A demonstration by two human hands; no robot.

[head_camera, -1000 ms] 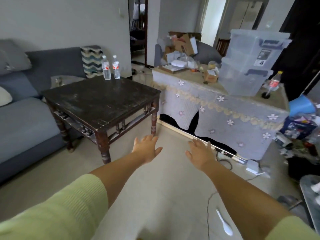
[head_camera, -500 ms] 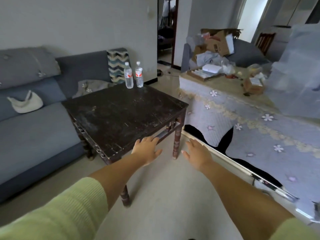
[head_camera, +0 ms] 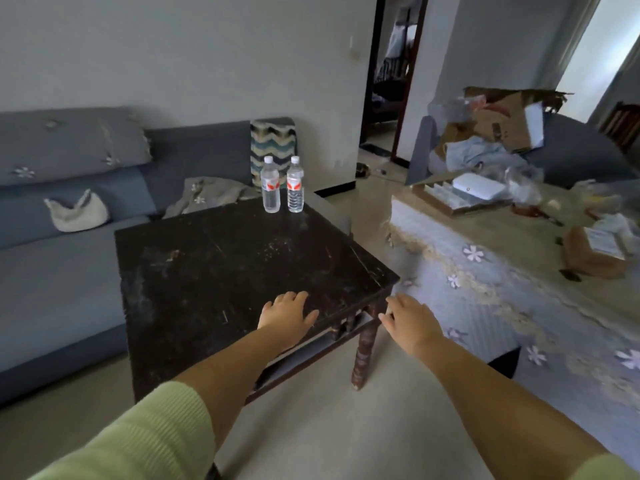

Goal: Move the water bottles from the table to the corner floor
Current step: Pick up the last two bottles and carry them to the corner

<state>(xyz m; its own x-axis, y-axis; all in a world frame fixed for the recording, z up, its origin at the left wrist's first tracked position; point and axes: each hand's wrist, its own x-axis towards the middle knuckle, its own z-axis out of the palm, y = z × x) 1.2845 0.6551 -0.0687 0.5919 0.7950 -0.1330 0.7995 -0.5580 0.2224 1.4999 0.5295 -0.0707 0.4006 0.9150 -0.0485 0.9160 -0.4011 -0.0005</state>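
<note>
Two clear water bottles with red-and-white labels stand upright side by side at the far edge of a dark wooden table [head_camera: 221,271]: the left bottle [head_camera: 270,186] and the right bottle [head_camera: 295,186]. My left hand [head_camera: 287,315] hovers over the table's near right part, palm down, fingers relaxed and holding nothing. My right hand [head_camera: 408,322] is stretched out just past the table's near right corner, also open with nothing in it. Both hands are well short of the bottles.
A blue-grey sofa [head_camera: 65,237] with a white bag [head_camera: 78,213] runs along the left behind the table. A long table with a floral cloth [head_camera: 502,289] and clutter stands on the right. A strip of pale floor [head_camera: 346,427] lies between them; a doorway [head_camera: 391,98] opens beyond.
The view has moved closer to the dark table and turned left. Both hands, earlier over the floor, now reach the table's near right corner. The bottles have not moved.
</note>
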